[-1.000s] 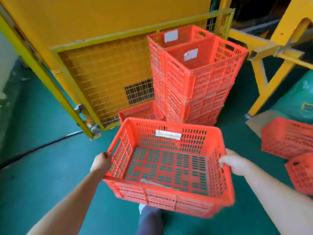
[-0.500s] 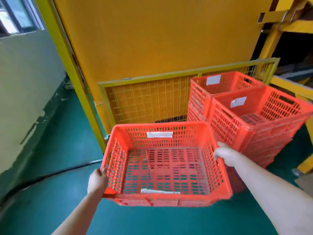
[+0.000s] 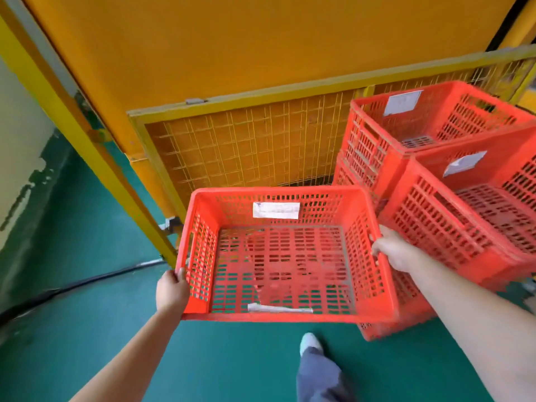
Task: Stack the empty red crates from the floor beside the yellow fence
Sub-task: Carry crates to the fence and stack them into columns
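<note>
I carry an empty red crate above the green floor, a white label on its far wall. My left hand grips its left rim and my right hand grips its right rim. To the right stand two stacks of red crates: the near stack touches the carried crate's right side, the far stack stands against the yellow mesh fence. Through the carried crate's slotted floor I make out more red beneath, blurred.
A yellow slanted post and a pale wall border the left. A black cable runs across the green floor. My trouser leg and shoe are below the crate. A large orange panel rises behind the fence.
I have stepped closer to the fence and the stacks. The carried crate has moved forward with me, and the low crate by the fence is now hidden behind it.
</note>
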